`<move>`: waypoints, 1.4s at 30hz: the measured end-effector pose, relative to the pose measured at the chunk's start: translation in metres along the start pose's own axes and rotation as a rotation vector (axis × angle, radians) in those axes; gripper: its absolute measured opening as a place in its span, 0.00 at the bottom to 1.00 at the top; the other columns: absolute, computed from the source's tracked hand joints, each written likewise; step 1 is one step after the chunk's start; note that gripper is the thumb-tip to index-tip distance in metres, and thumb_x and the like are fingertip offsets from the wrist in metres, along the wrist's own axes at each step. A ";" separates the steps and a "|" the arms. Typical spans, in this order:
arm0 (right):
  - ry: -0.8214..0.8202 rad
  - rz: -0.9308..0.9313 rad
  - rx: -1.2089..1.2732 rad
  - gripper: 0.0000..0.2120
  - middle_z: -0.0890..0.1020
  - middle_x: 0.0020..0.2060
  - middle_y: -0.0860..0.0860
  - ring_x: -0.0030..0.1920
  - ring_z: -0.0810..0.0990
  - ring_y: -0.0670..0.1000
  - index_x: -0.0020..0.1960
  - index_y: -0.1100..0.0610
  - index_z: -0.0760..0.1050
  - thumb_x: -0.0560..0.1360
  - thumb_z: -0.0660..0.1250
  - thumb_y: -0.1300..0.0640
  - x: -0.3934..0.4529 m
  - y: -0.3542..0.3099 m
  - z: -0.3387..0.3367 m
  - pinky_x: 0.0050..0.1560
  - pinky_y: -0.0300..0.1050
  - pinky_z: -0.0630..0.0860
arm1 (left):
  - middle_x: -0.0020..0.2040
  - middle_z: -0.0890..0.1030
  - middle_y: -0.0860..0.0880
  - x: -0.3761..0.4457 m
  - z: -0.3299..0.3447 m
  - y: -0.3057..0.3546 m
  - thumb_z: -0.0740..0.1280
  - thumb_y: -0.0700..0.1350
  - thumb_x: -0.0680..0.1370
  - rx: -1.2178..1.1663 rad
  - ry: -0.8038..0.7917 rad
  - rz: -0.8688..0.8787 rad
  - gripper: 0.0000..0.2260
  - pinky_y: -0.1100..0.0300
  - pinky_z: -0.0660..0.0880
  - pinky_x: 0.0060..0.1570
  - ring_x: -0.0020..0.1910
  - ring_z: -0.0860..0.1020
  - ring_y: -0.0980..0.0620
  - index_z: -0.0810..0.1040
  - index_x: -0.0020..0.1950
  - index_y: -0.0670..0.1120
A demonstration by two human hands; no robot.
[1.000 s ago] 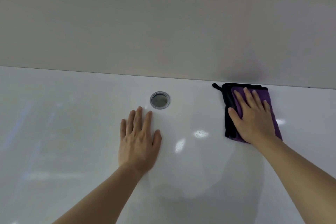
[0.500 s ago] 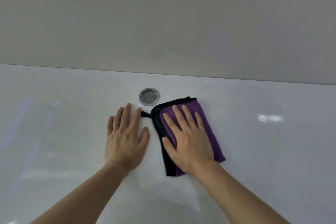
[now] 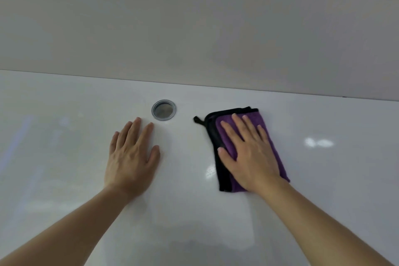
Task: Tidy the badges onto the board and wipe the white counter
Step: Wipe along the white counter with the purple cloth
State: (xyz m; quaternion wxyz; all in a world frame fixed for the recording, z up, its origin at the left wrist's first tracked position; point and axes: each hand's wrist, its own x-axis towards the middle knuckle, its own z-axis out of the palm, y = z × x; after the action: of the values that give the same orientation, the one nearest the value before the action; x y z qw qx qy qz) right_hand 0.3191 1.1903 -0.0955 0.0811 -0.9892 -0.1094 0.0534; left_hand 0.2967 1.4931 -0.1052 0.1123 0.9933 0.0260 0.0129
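Pressing flat on a folded purple cloth [image 3: 269,136] with a black edge, the right hand [image 3: 248,155] keeps its fingers straight, its grip curled round nothing. The cloth lies on the white bench [image 3: 323,179], near the back wall [image 3: 194,28]. The left hand [image 3: 131,157] rests open and flat on the bench, just below a round metal ring [image 3: 163,110] set into it.

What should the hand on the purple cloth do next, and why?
Probably slide the purple cloth sideways along the white counter: the right hand presses it flat with straight fingers, the left hand rests flat near the round metal fitting.
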 end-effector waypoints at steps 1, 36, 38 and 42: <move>0.009 0.026 -0.008 0.35 0.46 0.84 0.46 0.83 0.42 0.49 0.84 0.41 0.47 0.79 0.42 0.31 0.000 0.014 -0.003 0.82 0.54 0.43 | 0.83 0.56 0.49 -0.001 0.000 0.001 0.50 0.59 0.80 -0.001 0.003 -0.001 0.28 0.48 0.47 0.80 0.81 0.51 0.48 0.59 0.81 0.54; 0.034 -0.121 0.024 0.32 0.51 0.84 0.49 0.83 0.45 0.52 0.84 0.44 0.52 0.82 0.47 0.36 -0.073 -0.095 0.032 0.82 0.58 0.47 | 0.81 0.59 0.44 -0.018 -0.008 0.003 0.58 0.49 0.82 -0.111 0.079 -0.056 0.18 0.46 0.59 0.76 0.77 0.60 0.41 0.74 0.71 0.51; 0.035 -0.086 0.013 0.32 0.49 0.84 0.48 0.83 0.45 0.51 0.84 0.44 0.51 0.82 0.47 0.35 -0.075 -0.082 0.030 0.82 0.57 0.46 | 0.82 0.58 0.44 -0.034 -0.012 0.004 0.56 0.52 0.83 -0.096 0.035 -0.010 0.21 0.47 0.56 0.78 0.78 0.58 0.41 0.70 0.75 0.50; 0.031 0.005 -0.014 0.33 0.46 0.84 0.46 0.83 0.42 0.48 0.84 0.42 0.46 0.82 0.43 0.34 -0.081 -0.042 0.022 0.82 0.53 0.42 | 0.81 0.59 0.42 -0.075 -0.020 0.003 0.49 0.56 0.81 -0.072 -0.029 0.110 0.27 0.46 0.54 0.79 0.80 0.57 0.42 0.67 0.78 0.47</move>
State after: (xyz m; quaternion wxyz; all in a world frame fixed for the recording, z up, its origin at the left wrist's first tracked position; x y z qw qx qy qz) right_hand 0.2290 1.2157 -0.1030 0.0757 -0.9908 -0.1060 0.0375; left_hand 0.2210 1.4907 -0.0865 0.1475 0.9886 -0.0309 0.0055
